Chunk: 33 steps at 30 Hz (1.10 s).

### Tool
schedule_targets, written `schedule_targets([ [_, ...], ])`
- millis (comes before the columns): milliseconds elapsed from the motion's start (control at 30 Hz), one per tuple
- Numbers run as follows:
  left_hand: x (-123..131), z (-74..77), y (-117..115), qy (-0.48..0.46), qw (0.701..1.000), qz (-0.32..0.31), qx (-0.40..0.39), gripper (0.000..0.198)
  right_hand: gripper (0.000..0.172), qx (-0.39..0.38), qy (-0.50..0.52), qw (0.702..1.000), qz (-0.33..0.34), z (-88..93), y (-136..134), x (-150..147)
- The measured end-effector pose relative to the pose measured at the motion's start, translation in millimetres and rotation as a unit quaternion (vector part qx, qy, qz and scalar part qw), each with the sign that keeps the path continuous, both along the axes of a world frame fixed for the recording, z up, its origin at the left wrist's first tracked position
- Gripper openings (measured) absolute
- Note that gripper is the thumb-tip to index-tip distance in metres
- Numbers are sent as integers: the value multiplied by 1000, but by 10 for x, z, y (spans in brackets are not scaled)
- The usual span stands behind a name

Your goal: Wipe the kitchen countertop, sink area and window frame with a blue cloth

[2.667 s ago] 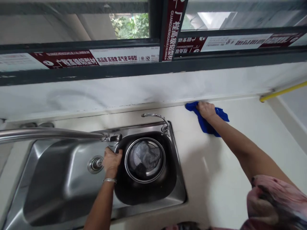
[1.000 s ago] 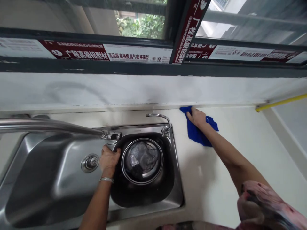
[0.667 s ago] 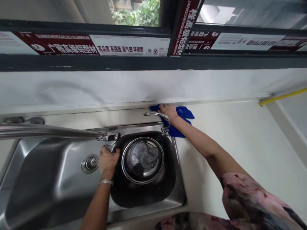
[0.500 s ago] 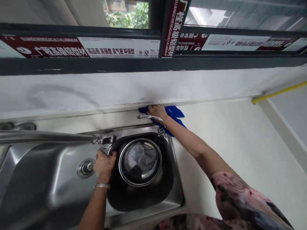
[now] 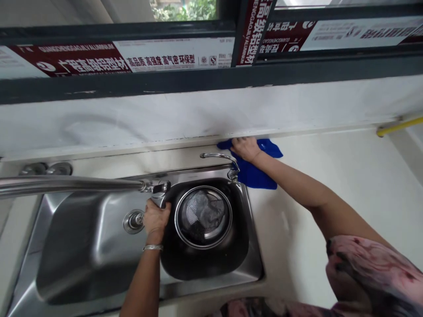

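Observation:
My right hand presses a blue cloth against the pale countertop, fingers curled over it close to the wall. Part of the cloth lies behind a slim curved tap at the sink's back right corner. My left hand grips the divider between the two basins of the steel sink, just below the main faucet. In the dark right basin sits a round metal colander with a crumpled grey cloth inside.
A long metal faucet pipe reaches over the left basin, which has a drain strainer. Two round metal pieces stand at the back left. Window frame and wall bound the counter behind; a yellow pipe is far right.
My right hand and the blue cloth have slid right along the back of the counter, away from the tap's tip. My left hand stays on the divider. The view has shifted left.

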<state>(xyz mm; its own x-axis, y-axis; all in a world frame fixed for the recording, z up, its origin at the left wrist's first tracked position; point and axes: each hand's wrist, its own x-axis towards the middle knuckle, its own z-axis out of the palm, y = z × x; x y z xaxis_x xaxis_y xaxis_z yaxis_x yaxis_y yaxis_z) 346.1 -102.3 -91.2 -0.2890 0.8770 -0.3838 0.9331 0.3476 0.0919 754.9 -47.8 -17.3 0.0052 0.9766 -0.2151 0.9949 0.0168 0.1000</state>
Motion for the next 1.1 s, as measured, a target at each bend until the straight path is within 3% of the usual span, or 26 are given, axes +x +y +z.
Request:
schedule_targets([
  [233,29,33,-9,2,1000,0,9,62,43,-16,-67,996,-52,69,-369,715],
  [400,48,34,-15,13,1000,11,0,64,38,-45,-108,992,-45,51,-441,869],
  [633,40,-18,-25,32,999,-6,16,68,35,-7,-106,994,-7,-73,-313,495],
  [833,66,9,-35,36,999,-10,26,66,43,-13,-81,996,-15,-48,-154,116],
  [1100,99,65,-44,18,1000,1,12,61,48,-3,-17,998,58,-122,128,-332],
])
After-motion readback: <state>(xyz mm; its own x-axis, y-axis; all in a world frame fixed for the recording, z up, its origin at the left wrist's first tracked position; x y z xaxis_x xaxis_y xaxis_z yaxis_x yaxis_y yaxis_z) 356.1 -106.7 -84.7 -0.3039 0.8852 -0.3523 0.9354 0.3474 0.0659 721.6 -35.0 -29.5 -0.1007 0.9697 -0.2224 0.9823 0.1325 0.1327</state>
